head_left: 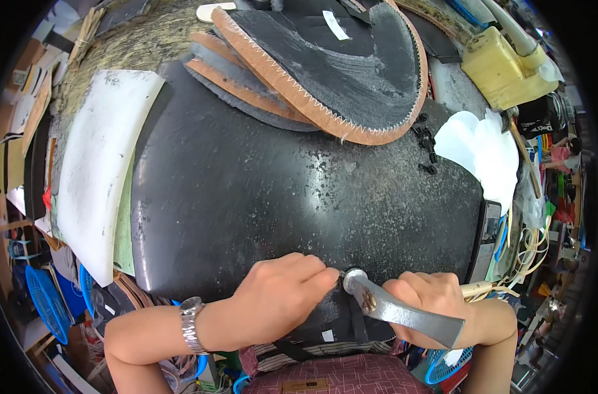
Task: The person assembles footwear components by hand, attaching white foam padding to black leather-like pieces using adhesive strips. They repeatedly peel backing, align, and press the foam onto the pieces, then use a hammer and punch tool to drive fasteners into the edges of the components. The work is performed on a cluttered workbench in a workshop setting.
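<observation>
Bare forearms [151, 333] angled inward, we hold our left hand [282, 295] and right hand [433, 299] near each other, left fingers [317, 281] pinched together, right fingers [404, 290] curled in a grip.

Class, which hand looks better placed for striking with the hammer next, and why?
Probably the right hand: it grips the hammer. The left hand has its fingers pinched together close to the hammer's round face, so it seems less free to swing.

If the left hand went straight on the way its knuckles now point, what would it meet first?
Probably the round end of the hammer, close on the right of the left hand, though their relative depth is hard to judge.
</observation>
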